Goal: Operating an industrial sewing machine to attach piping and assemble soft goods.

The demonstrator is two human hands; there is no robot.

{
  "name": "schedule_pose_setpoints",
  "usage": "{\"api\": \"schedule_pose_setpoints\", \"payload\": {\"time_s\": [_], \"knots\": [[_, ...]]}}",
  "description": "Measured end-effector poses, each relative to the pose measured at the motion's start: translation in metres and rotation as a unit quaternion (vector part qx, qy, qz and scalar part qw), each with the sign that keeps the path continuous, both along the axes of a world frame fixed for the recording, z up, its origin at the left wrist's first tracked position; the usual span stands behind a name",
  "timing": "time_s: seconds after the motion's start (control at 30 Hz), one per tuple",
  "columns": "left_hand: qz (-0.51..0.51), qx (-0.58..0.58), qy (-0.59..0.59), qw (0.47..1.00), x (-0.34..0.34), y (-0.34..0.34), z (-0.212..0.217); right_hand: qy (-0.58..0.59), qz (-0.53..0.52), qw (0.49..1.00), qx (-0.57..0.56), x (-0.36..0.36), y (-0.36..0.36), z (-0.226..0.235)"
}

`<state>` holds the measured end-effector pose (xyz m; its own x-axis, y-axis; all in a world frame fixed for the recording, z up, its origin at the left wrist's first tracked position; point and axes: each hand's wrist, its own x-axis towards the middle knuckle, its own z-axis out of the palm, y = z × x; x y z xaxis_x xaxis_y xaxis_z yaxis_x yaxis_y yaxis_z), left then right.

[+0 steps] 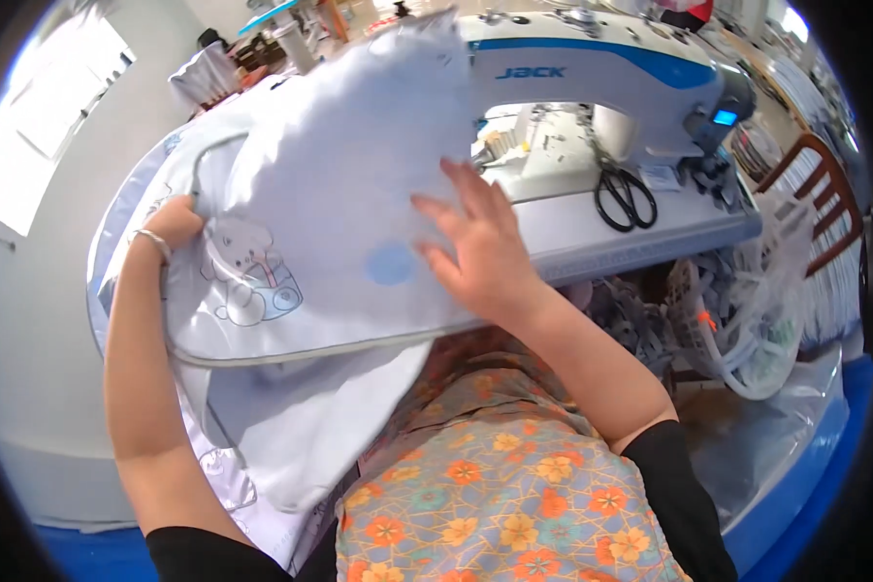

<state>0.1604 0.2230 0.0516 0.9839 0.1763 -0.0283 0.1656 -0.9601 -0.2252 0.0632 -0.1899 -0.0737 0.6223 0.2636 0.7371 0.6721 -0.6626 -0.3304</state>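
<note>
A large pale cloth piece (330, 184) with a printed cartoon animal and a grey bound edge spreads across my front, its top raised before the sewing machine (601, 73). My left hand (177, 228) is closed on the cloth at its left side, beside the printed figure. Over the right part of the cloth, my right hand (480, 242) has its fingers spread. Whether its fingertips touch the cloth is hard to tell. More pale cloth (301, 417) hangs below the bound edge towards my lap. The machine's needle area is hidden behind the raised cloth.
Black-handled scissors (626, 197) lie on the machine bed, right of my right hand. A white plastic basket (737, 335) with a clear bag stands below at the right, near a brown wooden chair (824, 204). Grey fabric scraps (621, 315) are bunched under the table edge.
</note>
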Motion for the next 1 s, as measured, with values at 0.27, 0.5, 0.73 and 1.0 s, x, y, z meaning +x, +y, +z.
{"api": "schedule_pose_setpoints", "payload": {"time_s": [0.27, 0.5, 0.73, 1.0], "knots": [[-0.382, 0.132, -0.390, 0.827, 0.034, -0.122, -0.002, 0.171, 0.144, 0.971, -0.086, -0.022, 0.028, -0.061], [-0.338, -0.132, -0.035, 0.931, 0.033, -0.192, -0.164, 0.243, 0.251, 0.935, -0.057, -0.045, -0.003, -0.060], [-0.378, -0.132, -0.089, 0.912, -0.029, -0.196, -0.162, 0.168, 0.171, 0.971, -0.013, -0.037, -0.005, -0.071], [-0.492, -0.203, -0.142, 0.835, 0.003, -0.246, -0.162, 0.196, 0.159, 0.967, 0.035, -0.033, -0.003, -0.070]]}}
